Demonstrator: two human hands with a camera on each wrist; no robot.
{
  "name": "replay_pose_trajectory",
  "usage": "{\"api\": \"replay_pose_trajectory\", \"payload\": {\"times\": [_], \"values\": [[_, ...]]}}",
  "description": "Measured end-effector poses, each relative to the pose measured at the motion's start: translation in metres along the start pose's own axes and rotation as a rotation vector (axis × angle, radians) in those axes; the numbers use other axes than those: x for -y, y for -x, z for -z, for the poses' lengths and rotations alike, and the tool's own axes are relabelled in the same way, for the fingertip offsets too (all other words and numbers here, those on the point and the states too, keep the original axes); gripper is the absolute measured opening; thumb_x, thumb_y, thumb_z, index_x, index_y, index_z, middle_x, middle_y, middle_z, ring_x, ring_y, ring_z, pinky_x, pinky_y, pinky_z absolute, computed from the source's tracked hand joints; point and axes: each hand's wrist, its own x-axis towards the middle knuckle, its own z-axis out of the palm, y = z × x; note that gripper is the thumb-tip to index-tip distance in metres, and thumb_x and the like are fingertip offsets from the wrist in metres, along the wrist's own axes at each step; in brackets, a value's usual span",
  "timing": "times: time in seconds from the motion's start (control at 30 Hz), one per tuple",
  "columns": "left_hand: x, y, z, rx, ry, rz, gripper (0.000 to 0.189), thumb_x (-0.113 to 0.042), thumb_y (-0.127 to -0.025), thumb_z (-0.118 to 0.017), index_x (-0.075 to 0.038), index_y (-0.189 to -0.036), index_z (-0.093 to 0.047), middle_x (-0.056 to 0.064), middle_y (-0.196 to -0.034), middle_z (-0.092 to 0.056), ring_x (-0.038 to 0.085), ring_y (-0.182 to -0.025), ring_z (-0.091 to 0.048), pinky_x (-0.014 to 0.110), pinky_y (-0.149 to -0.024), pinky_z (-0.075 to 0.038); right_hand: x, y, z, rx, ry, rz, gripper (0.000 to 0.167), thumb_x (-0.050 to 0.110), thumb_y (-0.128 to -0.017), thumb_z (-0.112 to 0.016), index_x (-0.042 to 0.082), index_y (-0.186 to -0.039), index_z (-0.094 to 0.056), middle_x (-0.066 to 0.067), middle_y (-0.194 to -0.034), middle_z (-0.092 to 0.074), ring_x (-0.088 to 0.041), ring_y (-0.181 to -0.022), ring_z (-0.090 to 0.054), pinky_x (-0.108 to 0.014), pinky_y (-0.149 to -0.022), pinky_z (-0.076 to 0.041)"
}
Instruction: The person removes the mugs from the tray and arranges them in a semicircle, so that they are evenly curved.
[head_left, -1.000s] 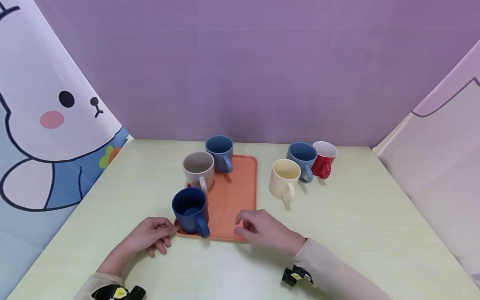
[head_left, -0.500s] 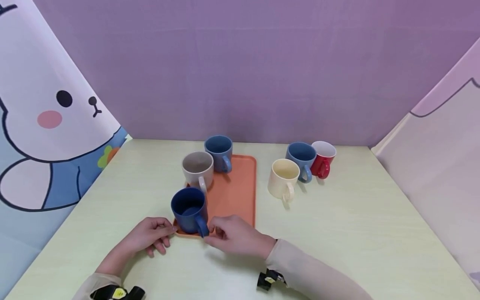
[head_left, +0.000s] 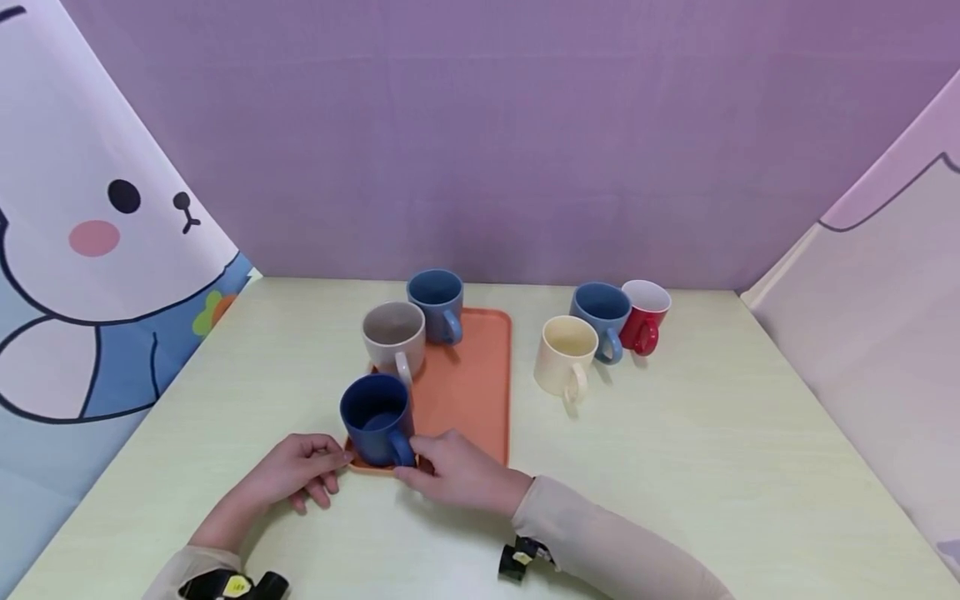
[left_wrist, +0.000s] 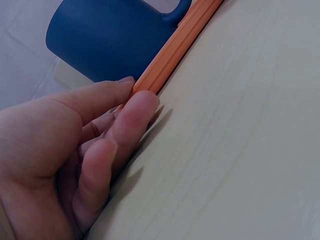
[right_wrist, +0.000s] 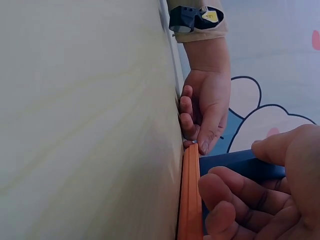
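Observation:
A dark blue mug (head_left: 375, 421) stands upright on the near left corner of an orange tray (head_left: 472, 392). My left hand (head_left: 296, 471) pinches that tray corner; in the left wrist view the thumb lies on the rim (left_wrist: 162, 62) and a finger is under it. At the tray's near edge, my right hand (head_left: 461, 471) has thumb and fingers at the mug's handle, gripping it. The right wrist view shows the thumb against the blue surface (right_wrist: 242, 164), with the other fingers curled. Behind it, a grey mug (head_left: 393, 337) and a blue mug (head_left: 435, 304) stand along the tray's left side.
Right of the tray, a cream mug (head_left: 566, 358), another blue mug (head_left: 600, 317) and a red mug (head_left: 643, 321) with white inside stand on the pale table (head_left: 712, 442). A purple backdrop (head_left: 480, 150) rises behind the table.
My right hand has moved left from the tray's near right corner to the dark blue mug's handle and taken hold of it. The left hand stays at the tray corner.

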Motion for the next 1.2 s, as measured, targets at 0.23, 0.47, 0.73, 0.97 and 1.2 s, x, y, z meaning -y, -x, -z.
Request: {"api": "replay_pose_trajectory", "payload": {"times": [0.23,0.47,0.73,0.97,1.2], "values": [[-0.003,0.0,0.0,-0.001,-0.003,-0.003,0.027,-0.027,-0.1,-0.06,0.0,-0.098,-0.065,0.006,-0.072,-0.067,0.02,-0.059,-0.069,0.028,-0.042,-0.047,0.001,0.0,0.001,-0.002,-0.038,-0.017,0.022,0.015,-0.098,-0.064,0.01,-0.079,-0.055,0.01,-0.063,-0.045,0.002,-0.053,-0.043,-0.012,-0.05,-0.033],[-0.003,0.0,0.0,0.002,0.002,-0.006,0.027,-0.027,-0.1,-0.06,0.0,-0.096,-0.065,0.006,-0.071,-0.067,0.02,-0.059,-0.069,0.028,-0.041,-0.047,-0.004,0.005,0.005,-0.003,-0.155,-0.085,0.016,0.011,-0.099,-0.061,0.009,-0.083,-0.057,0.009,-0.064,-0.053,0.003,-0.052,-0.05,-0.015,-0.05,-0.044],[-0.002,-0.003,0.001,-0.002,-0.007,-0.012,0.027,-0.027,-0.101,-0.06,-0.001,-0.096,-0.065,0.006,-0.071,-0.067,0.019,-0.058,-0.068,0.028,-0.041,-0.047,-0.01,0.013,0.016,-0.056,-0.252,-0.142,0.01,0.008,-0.098,-0.059,0.007,-0.088,-0.059,0.001,-0.067,-0.06,-0.005,-0.054,-0.058,-0.021,-0.051,-0.05],[0.001,-0.001,0.001,-0.008,-0.009,-0.01,0.029,-0.028,-0.101,-0.06,0.0,-0.101,-0.066,0.006,-0.071,-0.067,0.02,-0.058,-0.068,0.029,-0.041,-0.047,-0.017,0.02,0.023,-0.089,-0.298,-0.208,0.012,0.005,-0.097,-0.059,0.009,-0.086,-0.06,-0.002,-0.067,-0.064,-0.009,-0.056,-0.061,-0.023,-0.052,-0.05],[0.004,-0.001,0.001,0.005,0.004,0.002,0.03,-0.031,-0.1,-0.061,-0.002,-0.099,-0.065,0.006,-0.071,-0.067,0.019,-0.057,-0.068,0.027,-0.041,-0.046,-0.02,0.029,0.026,-0.117,-0.352,-0.225,0.008,0.003,-0.098,-0.057,0.004,-0.091,-0.062,-0.004,-0.07,-0.066,-0.012,-0.058,-0.061,-0.026,-0.053,-0.051]]}}
